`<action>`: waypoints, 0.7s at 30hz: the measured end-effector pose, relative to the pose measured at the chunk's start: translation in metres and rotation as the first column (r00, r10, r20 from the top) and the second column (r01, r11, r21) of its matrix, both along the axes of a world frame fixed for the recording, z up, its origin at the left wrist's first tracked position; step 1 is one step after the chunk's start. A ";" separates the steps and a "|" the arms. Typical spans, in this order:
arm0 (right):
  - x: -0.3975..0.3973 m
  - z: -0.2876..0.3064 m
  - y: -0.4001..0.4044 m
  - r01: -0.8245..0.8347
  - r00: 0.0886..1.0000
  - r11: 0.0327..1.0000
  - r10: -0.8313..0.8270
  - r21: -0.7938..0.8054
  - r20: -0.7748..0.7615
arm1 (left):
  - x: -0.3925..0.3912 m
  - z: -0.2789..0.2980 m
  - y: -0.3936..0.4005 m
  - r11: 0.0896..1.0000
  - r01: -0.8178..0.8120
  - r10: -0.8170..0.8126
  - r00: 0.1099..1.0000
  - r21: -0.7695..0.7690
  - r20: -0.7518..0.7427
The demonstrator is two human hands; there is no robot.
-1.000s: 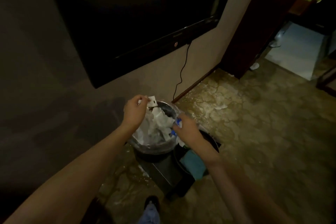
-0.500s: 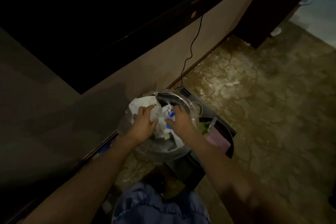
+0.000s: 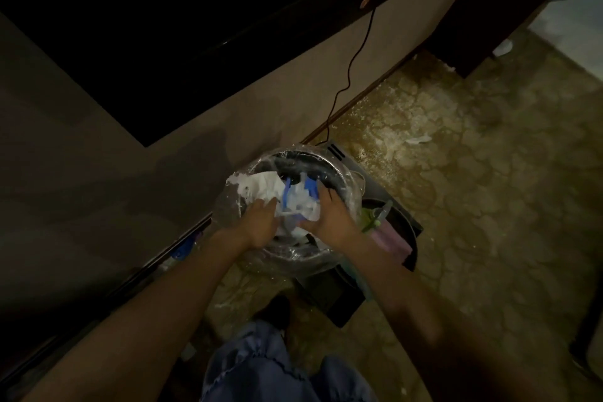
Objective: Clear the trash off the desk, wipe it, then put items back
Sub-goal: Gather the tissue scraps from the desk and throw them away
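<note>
Both hands are down in the bin [image 3: 346,179] at the middle of the frame, a round one lined with a clear plastic bag. The left hand [image 3: 261,222] lies on the heap of trash [image 3: 293,202], white crumpled paper with some blue scraps, fingers laid fairly flat as if pressing it down. The right hand [image 3: 329,215] sits on the other side of the heap with its fingers bent over the paper; whether it grips a piece or only pushes, I cannot tell in this dim light.

The bin stands on the floor [image 3: 456,173] against the wall, below a dark screen [image 3: 163,26] that fills the upper left, with a black cable [image 3: 355,52] hanging from it. Just right of the bin is a second dark container [image 3: 404,222] with something pink and green inside.

I would say the first part, binning the trash, is near its end. The desk itself is out of sight, so wiping it and putting things back appear still to come.
</note>
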State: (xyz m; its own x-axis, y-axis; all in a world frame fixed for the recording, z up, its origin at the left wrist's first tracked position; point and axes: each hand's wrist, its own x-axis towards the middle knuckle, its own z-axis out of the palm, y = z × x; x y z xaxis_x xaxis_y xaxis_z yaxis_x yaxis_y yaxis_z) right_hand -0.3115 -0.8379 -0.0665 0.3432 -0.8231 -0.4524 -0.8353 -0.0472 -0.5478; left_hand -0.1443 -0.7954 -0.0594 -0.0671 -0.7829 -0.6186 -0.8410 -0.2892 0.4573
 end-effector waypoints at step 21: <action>-0.078 0.157 0.063 -0.358 0.934 0.868 0.332 -0.343 -0.134 | -0.034 0.153 0.097 0.942 -0.095 0.192 0.940 -0.323 0.281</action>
